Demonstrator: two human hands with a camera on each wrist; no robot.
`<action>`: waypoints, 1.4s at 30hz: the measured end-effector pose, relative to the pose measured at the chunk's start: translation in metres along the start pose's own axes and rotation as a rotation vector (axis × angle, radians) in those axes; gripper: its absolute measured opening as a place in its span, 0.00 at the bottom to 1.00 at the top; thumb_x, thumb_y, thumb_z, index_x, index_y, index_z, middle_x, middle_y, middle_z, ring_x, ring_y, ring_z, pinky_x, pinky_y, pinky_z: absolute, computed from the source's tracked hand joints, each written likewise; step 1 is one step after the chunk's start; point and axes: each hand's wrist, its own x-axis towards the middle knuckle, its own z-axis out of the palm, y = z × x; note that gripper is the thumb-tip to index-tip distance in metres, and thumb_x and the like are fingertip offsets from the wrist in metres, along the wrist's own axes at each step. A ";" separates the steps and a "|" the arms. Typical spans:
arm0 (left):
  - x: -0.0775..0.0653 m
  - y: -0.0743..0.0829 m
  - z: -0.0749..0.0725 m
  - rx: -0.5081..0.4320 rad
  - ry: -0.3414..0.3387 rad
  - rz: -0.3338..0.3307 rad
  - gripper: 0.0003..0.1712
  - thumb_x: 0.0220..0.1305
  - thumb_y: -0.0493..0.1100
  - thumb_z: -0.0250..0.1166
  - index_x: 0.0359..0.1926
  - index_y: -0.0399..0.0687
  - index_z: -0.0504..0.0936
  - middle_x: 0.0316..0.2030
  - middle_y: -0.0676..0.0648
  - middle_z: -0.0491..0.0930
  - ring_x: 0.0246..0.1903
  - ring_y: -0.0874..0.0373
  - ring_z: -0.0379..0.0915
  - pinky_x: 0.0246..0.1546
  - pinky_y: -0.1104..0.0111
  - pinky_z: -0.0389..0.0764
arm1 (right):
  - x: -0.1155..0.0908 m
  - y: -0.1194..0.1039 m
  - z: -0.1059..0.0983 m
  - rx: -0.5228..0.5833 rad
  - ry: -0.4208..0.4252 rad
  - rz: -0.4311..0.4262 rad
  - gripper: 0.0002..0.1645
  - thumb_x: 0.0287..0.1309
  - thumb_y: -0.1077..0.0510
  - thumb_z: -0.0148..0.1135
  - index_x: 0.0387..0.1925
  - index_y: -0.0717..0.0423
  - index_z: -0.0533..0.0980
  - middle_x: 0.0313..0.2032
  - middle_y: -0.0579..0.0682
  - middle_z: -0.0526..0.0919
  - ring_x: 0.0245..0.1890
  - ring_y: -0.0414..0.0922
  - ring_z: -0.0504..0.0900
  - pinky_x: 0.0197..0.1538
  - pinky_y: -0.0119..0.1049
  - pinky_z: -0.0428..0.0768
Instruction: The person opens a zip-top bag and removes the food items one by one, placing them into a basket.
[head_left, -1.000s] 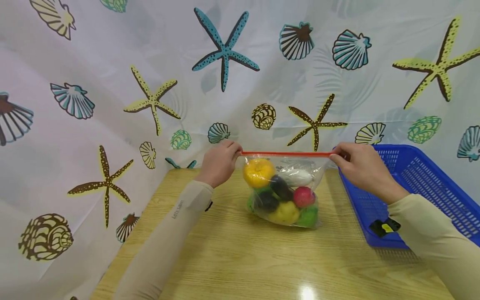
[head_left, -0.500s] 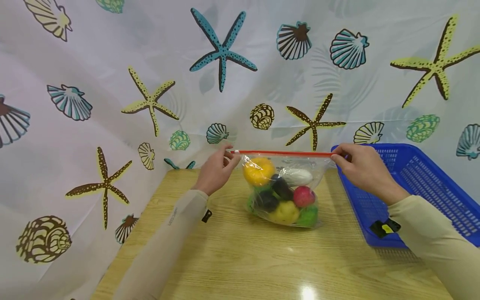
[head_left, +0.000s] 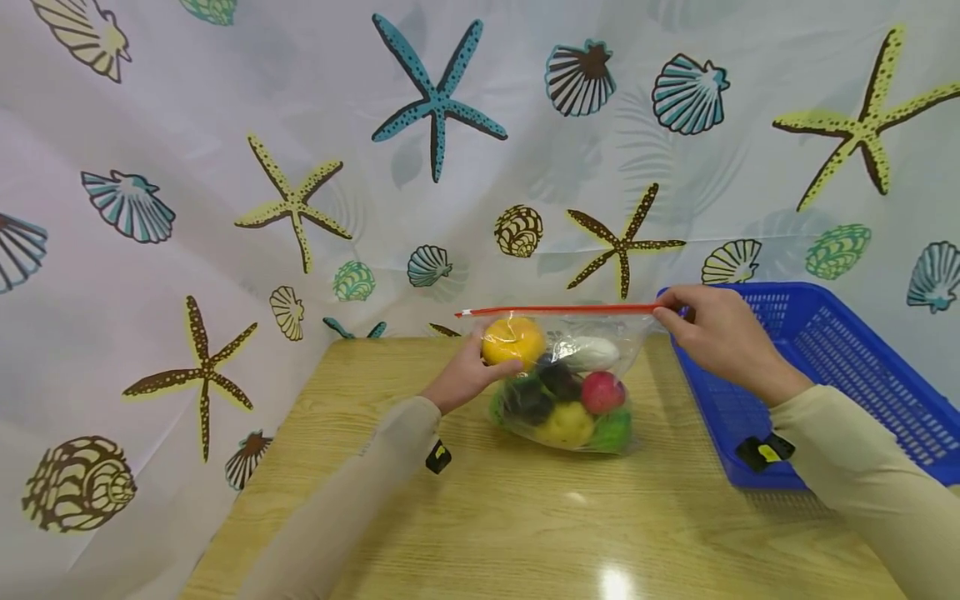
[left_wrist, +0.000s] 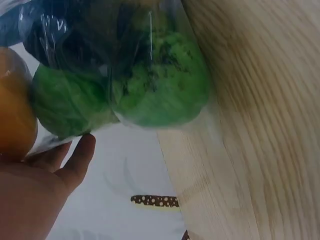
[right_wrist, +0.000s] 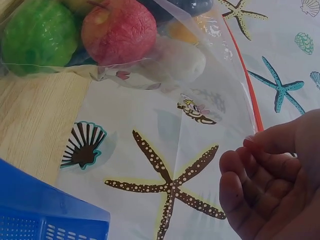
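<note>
A clear slider zip bag with a red closure strip stands on the wooden table, filled with fruit and vegetables. Inside are a yellow pumpkin-like piece, a white piece, a red apple, dark pieces and a bumpy green piece. My right hand pinches the strip's right end between thumb and fingers. Lower on the left side, my left hand grips the bag around the yellow piece, thumb in front, fingers partly hidden behind. The white slider sits at the strip's left end, above that hand.
A blue perforated basket stands right of the bag, beneath my right forearm. The wooden table extends toward me in front of the bag. A white cloth printed with starfish and shells hangs behind and to the left.
My left hand has let go of the strip's left end and moved down onto the bag's side, at the yellow piece. The strip's left end now sticks out free. My right hand keeps its pinch.
</note>
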 end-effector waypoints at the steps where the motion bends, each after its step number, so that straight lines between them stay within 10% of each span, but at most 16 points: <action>1: -0.001 0.005 0.003 -0.016 0.000 -0.001 0.46 0.60 0.50 0.67 0.71 0.51 0.50 0.57 0.42 0.67 0.50 0.56 0.69 0.52 0.58 0.75 | 0.000 0.000 0.000 -0.002 -0.002 -0.003 0.14 0.68 0.53 0.54 0.41 0.57 0.81 0.31 0.55 0.83 0.22 0.45 0.72 0.23 0.43 0.70; 17: -0.013 0.049 0.033 0.039 0.020 0.032 0.38 0.57 0.44 0.70 0.65 0.45 0.62 0.52 0.46 0.74 0.47 0.59 0.71 0.49 0.61 0.77 | 0.015 -0.027 0.027 -0.346 0.185 -0.552 0.12 0.51 0.63 0.59 0.39 0.59 0.81 0.36 0.54 0.77 0.40 0.53 0.70 0.39 0.55 0.70; 42: -0.020 0.061 0.051 0.099 0.113 -0.015 0.36 0.55 0.50 0.72 0.61 0.49 0.64 0.49 0.52 0.74 0.44 0.61 0.71 0.49 0.61 0.77 | 0.023 -0.039 0.037 -0.349 0.090 -0.541 0.07 0.52 0.65 0.59 0.34 0.59 0.81 0.31 0.55 0.84 0.32 0.52 0.78 0.37 0.51 0.78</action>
